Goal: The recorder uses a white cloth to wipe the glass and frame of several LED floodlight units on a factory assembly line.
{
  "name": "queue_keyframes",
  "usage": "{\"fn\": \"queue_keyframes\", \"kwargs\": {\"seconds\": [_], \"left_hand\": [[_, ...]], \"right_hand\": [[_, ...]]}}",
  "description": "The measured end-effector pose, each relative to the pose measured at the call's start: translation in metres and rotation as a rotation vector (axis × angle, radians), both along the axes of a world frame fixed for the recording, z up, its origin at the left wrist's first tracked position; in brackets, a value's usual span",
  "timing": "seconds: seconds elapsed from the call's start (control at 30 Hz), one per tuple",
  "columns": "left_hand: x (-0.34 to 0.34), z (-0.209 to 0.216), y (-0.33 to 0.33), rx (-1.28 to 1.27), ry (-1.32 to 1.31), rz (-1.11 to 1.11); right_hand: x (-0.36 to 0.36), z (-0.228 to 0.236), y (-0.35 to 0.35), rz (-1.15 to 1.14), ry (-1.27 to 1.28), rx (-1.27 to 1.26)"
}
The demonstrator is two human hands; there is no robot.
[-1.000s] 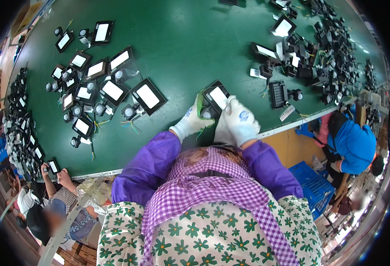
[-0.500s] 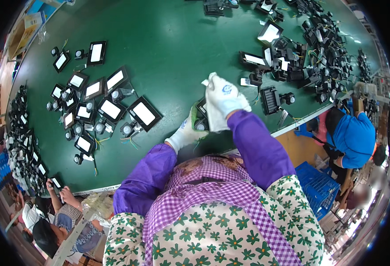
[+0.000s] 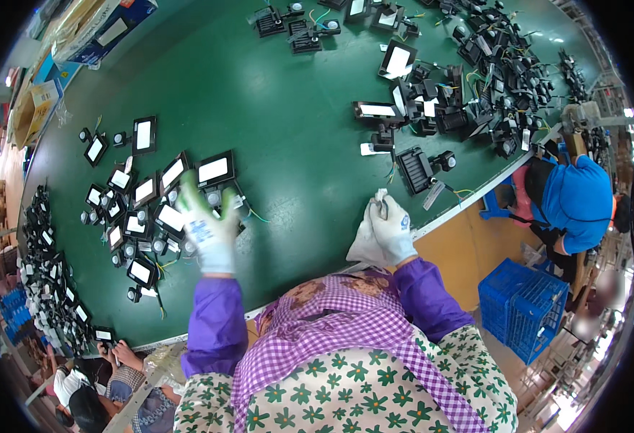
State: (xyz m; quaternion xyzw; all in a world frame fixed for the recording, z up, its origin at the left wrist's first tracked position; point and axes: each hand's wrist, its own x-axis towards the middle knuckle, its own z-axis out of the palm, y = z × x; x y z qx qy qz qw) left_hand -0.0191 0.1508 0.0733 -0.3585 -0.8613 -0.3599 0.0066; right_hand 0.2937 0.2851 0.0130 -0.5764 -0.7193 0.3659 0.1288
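Note:
My left hand [image 3: 210, 229], in a white glove with green fingertips, hovers over or rests on a cluster of black floodlights with white panels; its fingers are spread and blurred. Just beyond the fingertips lies one floodlight [image 3: 214, 169], its round sensor partly behind the fingers and coloured wires trailing right. Another floodlight [image 3: 169, 216] sits left of the palm, and the hand hides part of the group. Close to the table's front edge, my right hand [image 3: 393, 229], also gloved, pinches a white cloth [image 3: 364, 244] that hangs down beside it.
A large heap of floodlights [image 3: 476, 94] covers the table's right side. Another pile [image 3: 46, 267] lines the far left edge. Cardboard boxes [image 3: 104, 32] stand at the back left. Blue crates [image 3: 522, 307] sit on the floor at right, near a person in blue [image 3: 577, 202]. Other people work at lower left.
My left hand has let go of a floodlight, now lying with the left group, and moved left with its fingers opened. My right hand has drawn back toward the table edge with the cloth.

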Motion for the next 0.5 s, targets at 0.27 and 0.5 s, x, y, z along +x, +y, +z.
{"fn": "queue_keyframes", "kwargs": {"seconds": [0.27,0.5], "left_hand": [[0.164,-0.052,0.199,-0.427,-0.485,-0.548],[0.17,-0.09,0.207,0.082,-0.897,-0.382]], "right_hand": [[0.016,0.014,-0.012,-0.041,0.095,0.019],[0.046,0.014,-0.016,-0.171,0.153,-0.063]]}}
